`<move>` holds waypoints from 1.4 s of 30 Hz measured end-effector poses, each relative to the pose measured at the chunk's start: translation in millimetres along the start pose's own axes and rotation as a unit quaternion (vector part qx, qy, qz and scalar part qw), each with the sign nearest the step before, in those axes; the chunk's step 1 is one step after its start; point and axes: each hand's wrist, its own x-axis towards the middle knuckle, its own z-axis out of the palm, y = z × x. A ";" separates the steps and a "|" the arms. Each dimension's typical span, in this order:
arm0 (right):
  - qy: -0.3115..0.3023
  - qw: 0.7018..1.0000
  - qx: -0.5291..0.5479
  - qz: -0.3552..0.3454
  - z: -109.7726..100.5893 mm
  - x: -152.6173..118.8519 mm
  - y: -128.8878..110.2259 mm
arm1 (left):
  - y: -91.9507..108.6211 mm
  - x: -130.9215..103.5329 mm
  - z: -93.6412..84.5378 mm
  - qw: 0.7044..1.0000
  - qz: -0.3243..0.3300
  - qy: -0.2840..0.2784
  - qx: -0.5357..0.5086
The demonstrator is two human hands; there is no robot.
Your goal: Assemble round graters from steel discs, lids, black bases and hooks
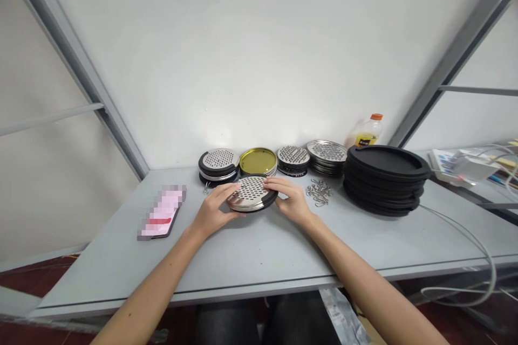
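Between my two hands is a round metal grater (251,188), a perforated disc on stacked silver rims with a black rubber band around part of its edge. My left hand (216,207) grips its left side, thumb below and fingers on top. The right side is held by my right hand (289,197), fingers lying over the black band. Just behind stands a similar grater with a black band (219,160). Beside that are a stack of gold-coloured round lids (258,161), a stack of spiked discs (293,156) and a stack of silver perforated discs (327,152).
A pile of small metal clips (319,192) lies right of my hands. Further right rises a tall stack of black rubber rings (384,183), with an orange-capped bottle (369,130) behind it. A phone (164,213) lies at left. A white cable (465,232) loops over the table's right side.
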 end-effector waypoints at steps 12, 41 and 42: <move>0.007 1.000 -0.009 0.021 -2.1 1.0 -1.5 | 1.4 0.1 3.0 0.998 0.041 -0.010 0.042; -0.168 0.970 -0.015 0.173 -12.5 2.6 -5.1 | -5.1 55.1 -59.9 0.985 -0.063 0.146 0.064; -0.191 0.967 -0.020 0.168 -11.9 2.2 -6.6 | -11.4 63.1 -65.7 0.985 -0.054 0.143 0.076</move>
